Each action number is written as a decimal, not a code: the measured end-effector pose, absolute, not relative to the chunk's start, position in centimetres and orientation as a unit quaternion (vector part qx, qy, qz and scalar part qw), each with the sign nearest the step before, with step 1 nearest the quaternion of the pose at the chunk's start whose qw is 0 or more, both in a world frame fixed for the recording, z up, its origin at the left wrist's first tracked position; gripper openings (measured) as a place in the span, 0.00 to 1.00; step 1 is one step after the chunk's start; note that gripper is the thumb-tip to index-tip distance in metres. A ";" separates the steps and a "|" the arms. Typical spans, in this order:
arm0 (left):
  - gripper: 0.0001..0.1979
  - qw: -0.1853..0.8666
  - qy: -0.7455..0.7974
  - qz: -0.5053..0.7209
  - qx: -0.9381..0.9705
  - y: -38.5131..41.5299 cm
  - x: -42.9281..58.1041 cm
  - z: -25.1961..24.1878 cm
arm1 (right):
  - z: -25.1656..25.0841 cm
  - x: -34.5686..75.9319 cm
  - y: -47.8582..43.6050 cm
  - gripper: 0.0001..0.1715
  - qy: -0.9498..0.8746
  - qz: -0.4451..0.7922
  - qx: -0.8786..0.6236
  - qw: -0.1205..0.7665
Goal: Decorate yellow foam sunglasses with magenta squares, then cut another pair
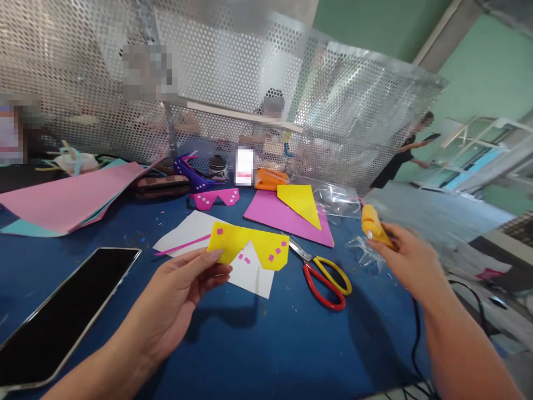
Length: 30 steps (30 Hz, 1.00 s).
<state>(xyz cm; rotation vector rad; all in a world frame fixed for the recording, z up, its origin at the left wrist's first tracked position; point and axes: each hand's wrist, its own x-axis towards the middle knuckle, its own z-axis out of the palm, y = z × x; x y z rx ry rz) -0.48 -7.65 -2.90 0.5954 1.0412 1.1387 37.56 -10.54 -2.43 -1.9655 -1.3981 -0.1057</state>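
Looking down through the head camera, a yellow paper cut-out (250, 247), shaped like glasses and dotted with small pink squares, is seen held just above the blue counter (270, 344). Its lower corner is pinched between thumb and fingers (208, 258) of the left hand (179, 289). A yellow-orange tube (373, 223) is gripped by the right hand (410, 258), fingers curled around its lower end; the detail is blurred. White paper (187, 233) lies under the cut-out. Red-and-yellow scissors (327, 275) are laid between the two hands, shut. A dark phone (62, 316) is placed left of the left hand. A pink sheet (275, 214) topped by a yellow triangle (302, 203) is noted behind.
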 end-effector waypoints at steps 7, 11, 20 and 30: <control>0.04 0.664 0.468 0.521 0.262 -7.2 -0.8 -3.2 | -6.6 42.5 -7.9 0.10 -0.515 -0.132 -0.834 0.148; 0.03 0.657 0.476 0.528 0.251 -7.2 -0.7 -2.7 | -7.9 43.3 -8.0 0.13 -0.538 -0.146 -0.825 0.092; 0.04 0.638 0.455 0.576 0.231 -7.0 -0.6 -2.8 | -4.2 37.5 -10.7 0.12 -0.579 -0.251 -0.751 0.194; 0.02 0.609 0.437 0.632 0.196 -6.8 -1.0 -2.5 | -6.6 20.0 -5.1 0.05 -0.753 0.202 -0.563 0.273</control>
